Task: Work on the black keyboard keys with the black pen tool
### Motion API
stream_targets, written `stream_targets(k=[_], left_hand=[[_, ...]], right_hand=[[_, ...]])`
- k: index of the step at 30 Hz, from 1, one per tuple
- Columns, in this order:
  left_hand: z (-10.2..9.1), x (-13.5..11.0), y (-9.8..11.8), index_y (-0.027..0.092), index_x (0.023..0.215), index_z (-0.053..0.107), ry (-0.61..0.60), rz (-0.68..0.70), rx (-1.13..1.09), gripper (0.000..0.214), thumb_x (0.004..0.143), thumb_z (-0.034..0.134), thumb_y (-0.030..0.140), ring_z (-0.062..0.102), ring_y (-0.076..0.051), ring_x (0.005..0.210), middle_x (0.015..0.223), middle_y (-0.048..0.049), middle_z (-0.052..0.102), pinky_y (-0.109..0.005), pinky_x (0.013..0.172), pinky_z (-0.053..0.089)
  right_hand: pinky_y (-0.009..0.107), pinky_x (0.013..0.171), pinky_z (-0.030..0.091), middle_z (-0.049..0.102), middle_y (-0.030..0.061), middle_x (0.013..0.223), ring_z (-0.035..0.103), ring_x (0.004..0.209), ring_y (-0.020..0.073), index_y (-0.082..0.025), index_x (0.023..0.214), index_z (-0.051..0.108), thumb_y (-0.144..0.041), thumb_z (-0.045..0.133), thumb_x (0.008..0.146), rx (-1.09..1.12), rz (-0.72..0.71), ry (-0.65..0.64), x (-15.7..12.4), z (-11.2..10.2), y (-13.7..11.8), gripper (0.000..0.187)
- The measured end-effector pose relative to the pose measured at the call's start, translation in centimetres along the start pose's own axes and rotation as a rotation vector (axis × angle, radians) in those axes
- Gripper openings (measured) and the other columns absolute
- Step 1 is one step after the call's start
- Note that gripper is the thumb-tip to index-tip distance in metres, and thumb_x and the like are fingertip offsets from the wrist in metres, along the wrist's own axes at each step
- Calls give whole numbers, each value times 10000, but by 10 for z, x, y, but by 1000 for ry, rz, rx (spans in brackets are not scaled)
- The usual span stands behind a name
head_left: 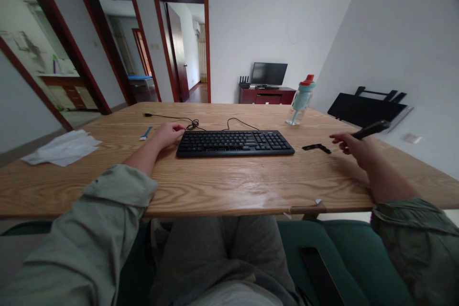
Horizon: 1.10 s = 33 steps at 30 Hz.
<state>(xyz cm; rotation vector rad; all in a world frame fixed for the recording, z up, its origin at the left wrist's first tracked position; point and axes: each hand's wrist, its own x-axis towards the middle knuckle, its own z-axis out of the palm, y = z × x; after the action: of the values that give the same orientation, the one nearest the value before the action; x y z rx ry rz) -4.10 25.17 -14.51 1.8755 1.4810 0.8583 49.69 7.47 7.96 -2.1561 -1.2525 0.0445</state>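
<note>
A black keyboard (234, 143) lies flat on the wooden table in front of me, its keys facing up. My left hand (170, 134) is at its upper left corner, fingers closed against the edge. Off to the right, my right hand (353, 147) is curled around a thick black stick-shaped tool (371, 130); its front end is hidden by the fingers, so I cannot tell its kind. Just left of that hand, several small black pieces (317, 147), which look like keycaps, lie in a bent row on the tabletop.
The keyboard's cable (193, 124) is bundled behind it. A blue-and-white brush (146, 134) and white tissues (62, 147) lie on the left of the table (229, 181). A water bottle (300, 100) stands at the back right. A phone (321, 275) rests on the green seat.
</note>
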Motion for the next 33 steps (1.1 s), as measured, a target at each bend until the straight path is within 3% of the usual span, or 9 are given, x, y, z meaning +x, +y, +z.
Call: stream_targets(k=[3, 7, 8, 11, 14, 17, 20, 26, 33], left_hand=[[1, -4, 15, 170, 988, 784, -26, 34, -35, 325, 806, 617, 382, 615, -181, 711, 816, -43, 745, -273, 693, 460], [7, -8, 39, 173, 994, 780, -22, 132, -21, 306, 815, 599, 343, 631, -177, 747, 867, -48, 757, -269, 733, 481], [8, -10, 45, 175, 999, 779, -24, 164, -22, 309, 823, 589, 345, 639, -180, 771, 887, -50, 761, -269, 745, 485], [12, -19, 67, 185, 1014, 776, -59, 257, -24, 320, 850, 560, 353, 652, -185, 820, 916, -50, 763, -270, 757, 487], [17, -31, 88, 201, 1025, 778, -110, 306, -17, 303, 855, 569, 339, 640, -165, 767, 871, -35, 751, -264, 735, 479], [29, -37, 108, 195, 1031, 778, -159, 360, -50, 287, 854, 597, 331, 625, -147, 726, 841, -32, 741, -260, 729, 477], [46, -38, 130, 183, 1063, 768, -213, 424, -114, 316, 855, 633, 377, 620, -144, 716, 852, -35, 739, -263, 713, 476], [74, -37, 165, 172, 1099, 741, -292, 502, -223, 360, 817, 721, 395, 633, -148, 733, 893, -36, 749, -267, 738, 493], [77, -37, 160, 156, 1045, 751, -249, 464, -226, 258, 849, 671, 303, 639, -152, 759, 874, -45, 747, -269, 748, 499]], right_hand=[[260, 532, 352, 693, 170, 1013, 525, 621, 115, -136, 909, 662, -259, 522, 867, 292, 62, -140, -16, 11, -49, 191], [256, 529, 357, 676, 147, 1168, 555, 632, 110, -160, 1007, 657, -356, 425, 917, 434, -138, -316, -33, 44, -121, 317], [260, 511, 342, 679, 124, 1128, 539, 601, 110, -170, 994, 654, -386, 418, 916, 426, -203, -362, -37, 56, -135, 330], [264, 513, 324, 615, 39, 750, 460, 551, 118, -182, 784, 588, -375, 527, 853, 274, -427, -410, -49, 101, -160, 214], [277, 593, 380, 574, 13, 661, 514, 643, 155, -194, 737, 579, -377, 622, 820, 41, -503, -450, -63, 139, -162, 205], [292, 586, 380, 606, 20, 654, 525, 630, 163, -192, 764, 631, -453, 667, 818, -52, -499, -578, -73, 159, -152, 269], [301, 554, 365, 575, 19, 593, 492, 567, 151, -188, 675, 594, -549, 658, 823, 14, -494, -629, -75, 165, -143, 395], [305, 559, 371, 499, 3, 529, 460, 551, 144, -196, 602, 538, -657, 577, 844, 147, -500, -589, -73, 168, -141, 522], [299, 562, 413, 578, 23, 622, 514, 580, 153, -179, 740, 639, -652, 604, 832, 218, -507, -605, -75, 170, -137, 483]])
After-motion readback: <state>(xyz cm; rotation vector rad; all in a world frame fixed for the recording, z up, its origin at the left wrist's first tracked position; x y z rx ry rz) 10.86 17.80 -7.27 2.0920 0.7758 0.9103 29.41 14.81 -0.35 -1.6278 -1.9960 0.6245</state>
